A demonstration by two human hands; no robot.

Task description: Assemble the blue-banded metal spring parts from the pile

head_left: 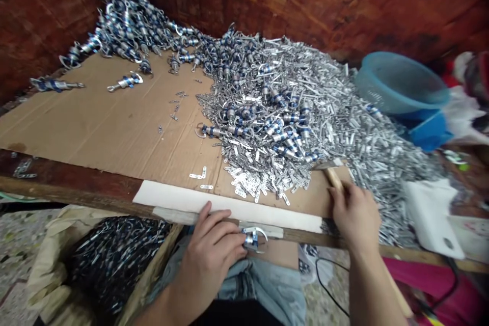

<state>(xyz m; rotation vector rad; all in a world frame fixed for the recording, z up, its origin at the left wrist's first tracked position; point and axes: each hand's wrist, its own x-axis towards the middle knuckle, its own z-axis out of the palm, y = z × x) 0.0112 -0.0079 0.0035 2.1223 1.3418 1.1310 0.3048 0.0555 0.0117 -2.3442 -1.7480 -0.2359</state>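
Clock face read from the middle of the view. At eight, below table level, a sack (49,260) full of dark metal parts. At nine, cardboard (95,122) over the table (76,179); at ten, a heap of blue-banded fittings (130,25), with two more loose in front.

At seven, over the near edge, left hand (210,252): upper fingers stretched and parted, lower digits pinching one end of a blue-banded fitting (251,239). That fitting at six, curved wire pointing away from the palm; contact with the edge impossible to tell. Risk: a light hold at one end only, so likely to twist or drop off the edge if knocked.

Beyond it, a white strip (229,209); toward five, loose perforated plates (260,181), thin and apt to scatter if brushed.

At two, a bank of metal pins (324,102), steep-looking and perhaps prone to slide if disturbed.

At four, right hand (357,219), fingers wrapped around the wooden handle of a hammer (333,178), head beside the plates. Risk: a careless swing sweeping plates aside, or a poorly aimed blow catching left fingertips so near the fitting.

Between two and three, a blue basket (401,104), touching the bank.
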